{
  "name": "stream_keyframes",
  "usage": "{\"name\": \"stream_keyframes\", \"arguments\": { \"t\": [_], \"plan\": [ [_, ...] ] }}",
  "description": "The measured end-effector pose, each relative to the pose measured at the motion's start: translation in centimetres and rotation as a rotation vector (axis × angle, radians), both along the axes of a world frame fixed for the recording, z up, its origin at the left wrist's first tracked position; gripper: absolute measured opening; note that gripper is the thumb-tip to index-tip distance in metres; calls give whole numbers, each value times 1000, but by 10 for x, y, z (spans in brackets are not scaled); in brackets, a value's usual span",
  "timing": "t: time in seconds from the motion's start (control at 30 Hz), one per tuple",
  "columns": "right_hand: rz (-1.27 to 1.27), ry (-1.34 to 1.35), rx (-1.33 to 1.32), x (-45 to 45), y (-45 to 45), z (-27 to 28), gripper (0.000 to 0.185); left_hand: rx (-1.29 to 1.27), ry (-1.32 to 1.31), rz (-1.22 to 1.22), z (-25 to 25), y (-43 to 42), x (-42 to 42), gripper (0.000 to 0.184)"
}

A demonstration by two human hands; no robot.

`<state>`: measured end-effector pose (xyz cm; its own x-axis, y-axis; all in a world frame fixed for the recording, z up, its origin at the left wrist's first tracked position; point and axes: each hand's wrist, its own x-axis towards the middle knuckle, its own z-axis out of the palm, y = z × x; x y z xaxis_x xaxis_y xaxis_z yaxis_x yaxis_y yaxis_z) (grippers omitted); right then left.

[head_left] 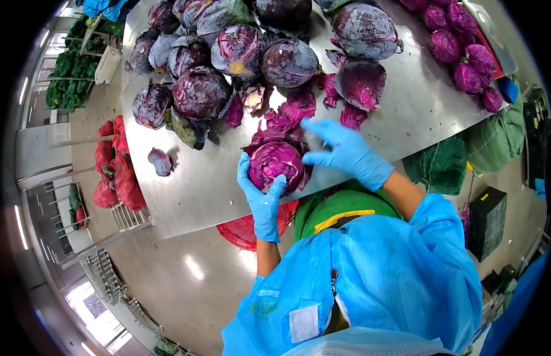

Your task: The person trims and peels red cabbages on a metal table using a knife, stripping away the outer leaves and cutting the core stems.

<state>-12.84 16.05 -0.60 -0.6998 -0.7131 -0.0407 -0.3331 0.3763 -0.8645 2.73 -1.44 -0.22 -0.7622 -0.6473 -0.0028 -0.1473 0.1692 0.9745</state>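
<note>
A peeled red cabbage (276, 165) with bright purple leaves sits at the front edge of the metal table. My left hand (262, 194), in a blue glove, is wrapped round its left and near side. To the right of that cabbage, my right hand (351, 153), also gloved in blue, has its fingers apart and holds nothing I can see; it is slightly blurred. Torn purple leaves (292, 111) lie just beyond the cabbage. A cut stump piece (255, 99) is near them.
Unpeeled dark cabbages (202, 93) are heaped across the far side of the metal table (192, 184). Several peeled cabbages (445, 46) lie at the right end. Red mesh sacks (117, 166) stand left on the floor, and a black box (486, 222) is at the right.
</note>
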Motion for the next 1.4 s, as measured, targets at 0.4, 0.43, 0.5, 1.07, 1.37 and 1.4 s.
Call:
{"name": "stream_keyframes", "arguments": {
  "t": [0.4, 0.43, 0.5, 1.07, 1.37, 1.4],
  "plan": [
    [-91, 244, -280, 23, -26, -61, 35, -188, 28, 88, -20, 19, -14, 80],
    [-108, 320, -272, 23, -26, -61, 29, -254, 19, 77, -19, 20, -13, 81],
    [-28, 364, -151, 17, -24, -55, 24, -221, 39, 89, -21, 20, -11, 84],
    [198, -37, -40, 3, -44, 10, 82, -586, -174, -252, 27, -5, 4, 108],
    [161, -55, -117, -5, -38, -22, 43, -539, -222, -81, 0, 5, -20, 123],
    [112, 94, -104, -3, -39, -25, 38, -529, -225, -74, -2, 7, -20, 122]
  ]
}}
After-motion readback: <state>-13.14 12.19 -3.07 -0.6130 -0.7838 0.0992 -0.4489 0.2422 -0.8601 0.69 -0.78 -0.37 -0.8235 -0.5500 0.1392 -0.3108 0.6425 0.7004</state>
